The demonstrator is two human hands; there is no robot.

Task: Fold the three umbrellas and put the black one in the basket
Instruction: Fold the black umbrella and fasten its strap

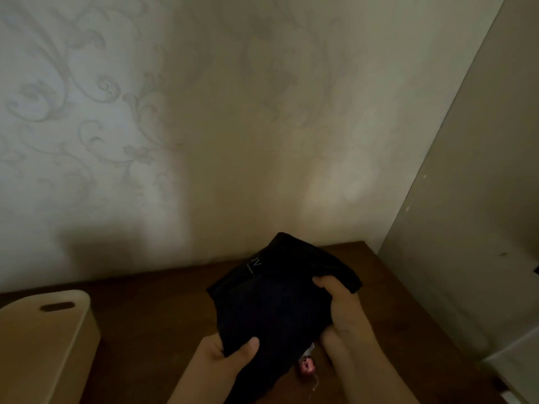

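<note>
The black umbrella (277, 298) is held up above the brown table (163, 310), its dark fabric bunched in loose folds with small white lettering near its top. My left hand (230, 355) grips its lower left edge, thumb over the fabric. My right hand (339, 310) grips its right side, fingers curled round the cloth. A small pink piece (306, 366) with a thin cord shows just below the fabric. The beige basket (43, 339), with a slot handle, stands at the lower left. No other umbrella is in view.
A patterned wallpapered wall (204, 126) rises right behind the table. A pale cabinet side (472, 228) closes off the right, with a light box corner (513, 360) at the lower right. Bare tabletop lies between the basket and the umbrella.
</note>
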